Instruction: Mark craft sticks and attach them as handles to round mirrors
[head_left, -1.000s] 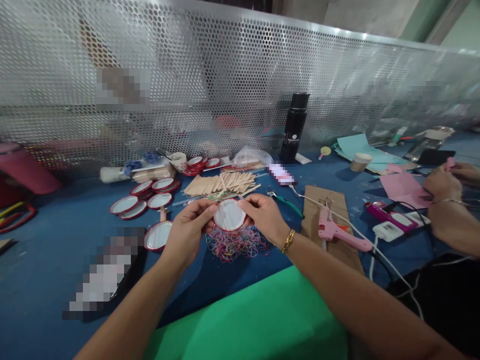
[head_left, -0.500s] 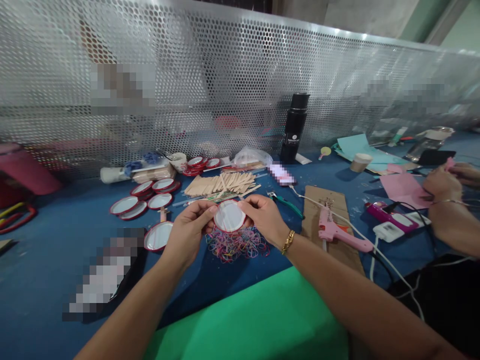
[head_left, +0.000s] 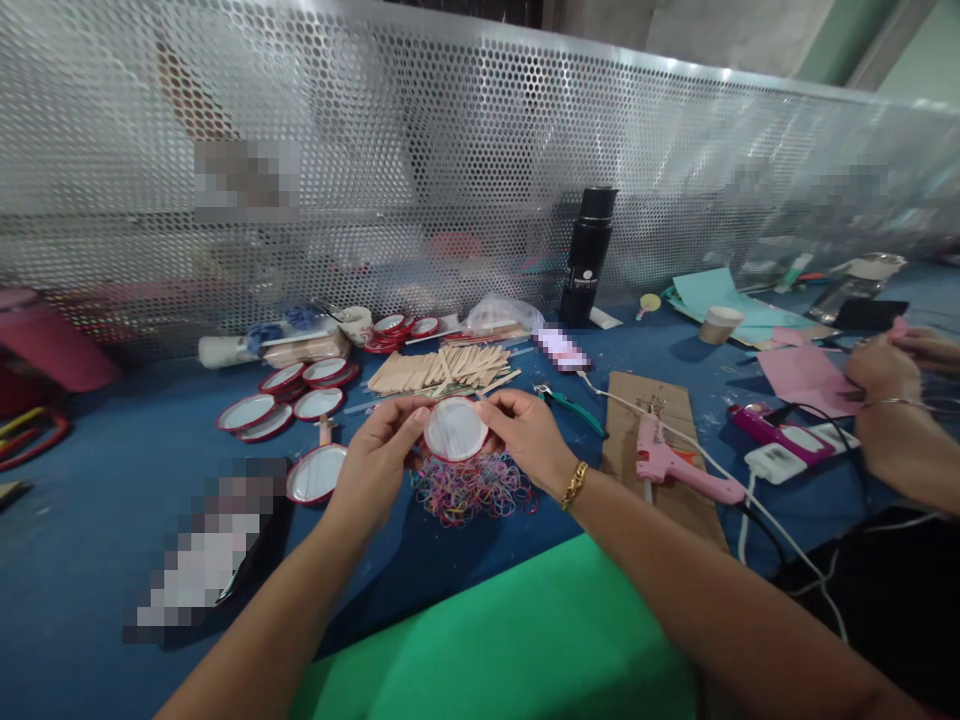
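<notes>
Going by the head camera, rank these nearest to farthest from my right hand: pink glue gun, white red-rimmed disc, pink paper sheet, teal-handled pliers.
From the right hand:
1. white red-rimmed disc, held, at its left
2. teal-handled pliers, just to its right
3. pink glue gun, farther right, over cardboard
4. pink paper sheet, far right

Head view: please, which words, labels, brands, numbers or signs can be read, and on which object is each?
"FASHION CUP": on the black bottle, under a round white mark.
Smaller line below it: too small to read.
Pink glue gun: any lettering too blurred to read.
</notes>
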